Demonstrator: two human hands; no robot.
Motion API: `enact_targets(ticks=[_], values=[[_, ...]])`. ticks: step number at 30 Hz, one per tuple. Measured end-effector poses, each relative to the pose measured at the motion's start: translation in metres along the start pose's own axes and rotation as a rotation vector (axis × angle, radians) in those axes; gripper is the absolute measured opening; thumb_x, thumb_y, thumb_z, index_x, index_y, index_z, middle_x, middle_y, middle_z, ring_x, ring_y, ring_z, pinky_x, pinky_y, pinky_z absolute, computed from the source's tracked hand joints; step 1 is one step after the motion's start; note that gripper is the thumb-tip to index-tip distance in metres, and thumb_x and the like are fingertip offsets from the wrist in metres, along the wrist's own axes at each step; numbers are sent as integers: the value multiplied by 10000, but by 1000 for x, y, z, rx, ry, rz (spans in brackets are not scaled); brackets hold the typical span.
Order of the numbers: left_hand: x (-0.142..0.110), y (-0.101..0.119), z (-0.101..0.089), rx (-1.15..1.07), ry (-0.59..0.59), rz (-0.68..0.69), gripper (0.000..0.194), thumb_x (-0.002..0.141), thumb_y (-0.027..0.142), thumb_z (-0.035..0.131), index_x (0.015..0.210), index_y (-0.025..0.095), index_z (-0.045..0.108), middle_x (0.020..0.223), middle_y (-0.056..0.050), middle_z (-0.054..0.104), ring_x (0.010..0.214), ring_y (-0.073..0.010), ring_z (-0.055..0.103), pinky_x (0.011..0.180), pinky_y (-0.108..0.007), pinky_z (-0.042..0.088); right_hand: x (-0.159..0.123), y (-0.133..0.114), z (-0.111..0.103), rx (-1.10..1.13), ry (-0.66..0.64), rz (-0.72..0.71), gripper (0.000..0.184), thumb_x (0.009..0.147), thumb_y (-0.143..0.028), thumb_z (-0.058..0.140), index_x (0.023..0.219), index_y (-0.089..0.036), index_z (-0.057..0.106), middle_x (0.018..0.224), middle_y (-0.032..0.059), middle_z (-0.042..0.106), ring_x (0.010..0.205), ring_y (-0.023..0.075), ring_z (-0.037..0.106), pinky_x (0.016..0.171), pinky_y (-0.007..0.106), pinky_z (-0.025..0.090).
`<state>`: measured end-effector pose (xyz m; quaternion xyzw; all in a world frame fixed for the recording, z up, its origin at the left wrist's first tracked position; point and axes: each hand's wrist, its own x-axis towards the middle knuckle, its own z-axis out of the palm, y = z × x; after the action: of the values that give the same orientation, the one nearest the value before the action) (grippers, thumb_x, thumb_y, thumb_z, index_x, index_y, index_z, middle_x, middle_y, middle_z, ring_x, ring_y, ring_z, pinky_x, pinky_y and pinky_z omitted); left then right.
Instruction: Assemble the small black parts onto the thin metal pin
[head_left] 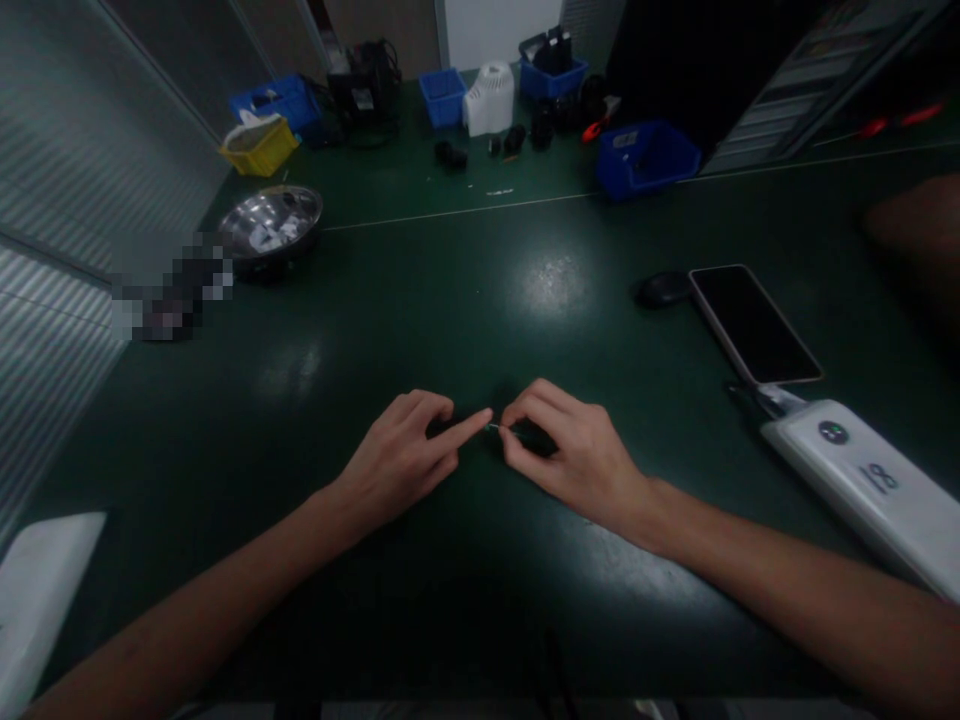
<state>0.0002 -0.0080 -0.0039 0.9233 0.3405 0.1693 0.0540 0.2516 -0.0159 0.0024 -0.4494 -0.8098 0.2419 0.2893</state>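
My left hand (409,455) and my right hand (574,450) meet at the middle of the dark green table (465,300). Both are pinched shut around a small dark part (487,428) with a thin, light-coloured tip showing between the fingertips. The left index finger stretches along the part toward the right hand. The right fingers curl over another dark bit; I cannot make out what it is. Both forearms rest low over the table's near edge.
A phone (754,322) lies screen-up at the right, beside a black mouse (664,289) and a white power bank (862,480). A metal bowl (274,220) stands at the left. Blue bins (645,155), a yellow bin (259,147), a white device (489,98) and small black parts line the far edge.
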Motion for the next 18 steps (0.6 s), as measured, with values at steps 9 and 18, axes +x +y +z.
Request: enact_targets(ticks=[9,18], values=[[1,-4,-2,-58,-101,-80,535,983,145,510,1506,256,488,1114,-110,539,982,-231,506,825,-390,455,-3,-1,2,-275,-18,59,108,954,-261,561,956,-208,655,956,18,632,689,113,567,533,251,333],[-1,-20,-13,-148,28,-307,339,976,196,559,1312,176,600,1126,-99,633,1004,-230,572,865,-399,469,-1,-1,-1,-155,-5,94,98,955,-270,573,949,-208,648,964,9,628,674,104,550,558,248,372]])
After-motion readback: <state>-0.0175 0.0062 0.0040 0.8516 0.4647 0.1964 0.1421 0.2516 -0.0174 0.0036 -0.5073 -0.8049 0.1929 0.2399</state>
